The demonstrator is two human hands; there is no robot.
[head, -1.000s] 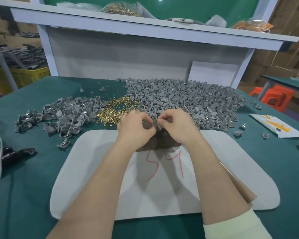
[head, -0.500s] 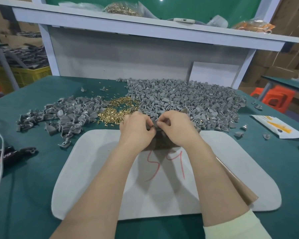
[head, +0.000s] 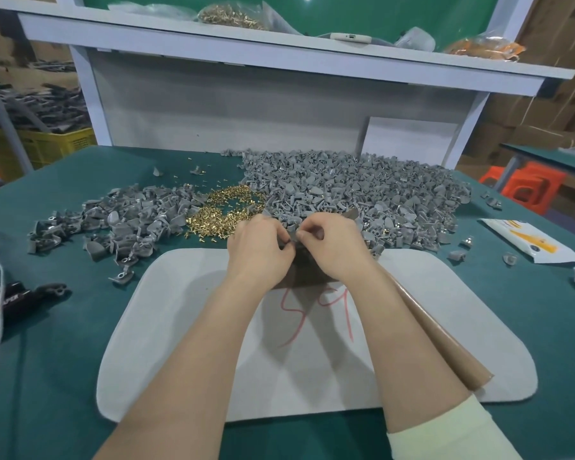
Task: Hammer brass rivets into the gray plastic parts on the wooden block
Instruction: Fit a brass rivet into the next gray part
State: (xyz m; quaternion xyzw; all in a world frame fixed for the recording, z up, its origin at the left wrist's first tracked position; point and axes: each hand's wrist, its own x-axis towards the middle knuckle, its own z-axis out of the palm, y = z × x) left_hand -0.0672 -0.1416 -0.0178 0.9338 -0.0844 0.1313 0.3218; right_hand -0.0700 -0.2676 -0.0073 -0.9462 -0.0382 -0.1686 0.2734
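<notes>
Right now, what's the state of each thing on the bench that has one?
left hand, fingers curled, pinching a gray part above the wooden block.
right hand, fingers curled, pinching the same part.
gray part, held between both hands, mostly hidden.
wooden block, flat on the white mat, largely covered by the hands.
brass rivets, loose heap.
gray parts pile, loose heap behind the hands.

Brass rivets (head: 226, 214) heaped between gray plastic parts (head: 362, 190) piles, brown wooden block (head: 304, 277) nearer

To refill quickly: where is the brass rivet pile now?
Head view: the brass rivets lie left of centre, between the small gray heap and the large gray heap, beyond the left hand.
</notes>
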